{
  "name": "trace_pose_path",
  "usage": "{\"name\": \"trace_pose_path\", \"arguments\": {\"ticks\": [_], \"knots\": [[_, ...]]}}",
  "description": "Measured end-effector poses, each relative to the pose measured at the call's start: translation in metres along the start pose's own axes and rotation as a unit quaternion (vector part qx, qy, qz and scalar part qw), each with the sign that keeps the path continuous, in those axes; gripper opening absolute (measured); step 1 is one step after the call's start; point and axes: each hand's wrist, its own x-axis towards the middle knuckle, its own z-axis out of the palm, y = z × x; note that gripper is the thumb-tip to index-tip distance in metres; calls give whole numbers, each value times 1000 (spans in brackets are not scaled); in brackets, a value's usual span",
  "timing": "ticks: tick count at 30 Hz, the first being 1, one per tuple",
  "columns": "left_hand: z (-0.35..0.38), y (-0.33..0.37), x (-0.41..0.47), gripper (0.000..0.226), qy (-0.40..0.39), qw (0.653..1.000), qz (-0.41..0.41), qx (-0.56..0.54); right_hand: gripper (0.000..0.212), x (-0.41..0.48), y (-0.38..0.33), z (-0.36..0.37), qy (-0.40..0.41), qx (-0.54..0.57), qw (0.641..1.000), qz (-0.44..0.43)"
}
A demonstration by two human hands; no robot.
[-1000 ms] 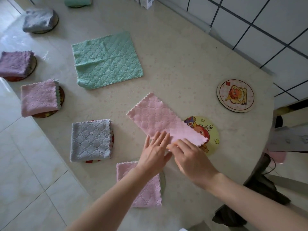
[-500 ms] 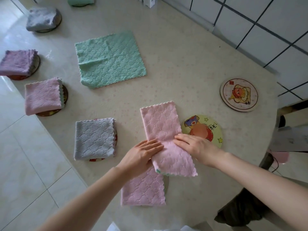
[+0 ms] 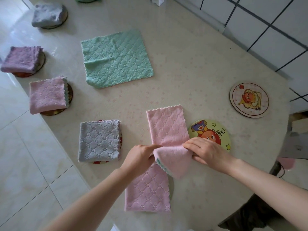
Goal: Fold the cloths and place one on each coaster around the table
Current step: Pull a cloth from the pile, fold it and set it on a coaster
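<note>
Both hands are on the pale pink quilted cloth, which is folded into a long strip. The left hand pinches the near-left edge between thumb and fingers. The right hand curls its fingers over the near-right edge, thumb tucked beneath. Between them the near end lifts off the beige star-speckled table and bulges, with a mint scalloped hem peeking out underneath. The far end lies flat, running straight away from the knuckles.

Partly under the right hand's knuckles sits the round yellow-green cartoon coaster, with the strip's long edge just beside it. Further out past that hand, well apart, is the round cream cartoon coaster, its picture showing in full.

Ahead of both hands there is open tabletop, right up to the flat mint-green square cloth.

Under the left wrist lies a folded pink cloth, with a sliver of coaster rim showing at its right side. Near the left hand on its outer side, a folded grey cloth sits on a red-edged coaster close to the table's curved edge, with floor tiles beyond.

There are a few dark characters on the yellow-green coaster just past the right fingertips, too small to read.
</note>
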Motion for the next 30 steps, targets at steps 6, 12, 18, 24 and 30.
{"name": "trace_pose_path", "arguments": {"ticks": [6,12,18,24,30], "knots": [[-12,-3,44,45,-30,951,-251,-176,42,38,6,-32,-16,205,963,175],[-10,-10,72,46,-66,850,-400,-335,82,68,30,-24,-18,413,827,382],[-3,-16,71,48,-43,872,-380,-307,26,82,23,-18,0,282,893,350],[-1,-13,62,45,-3,889,-363,-280,17,92,11,-12,47,210,912,348],[-1,-7,60,46,16,891,-367,-267,20,96,11,-7,43,154,916,368]]}}
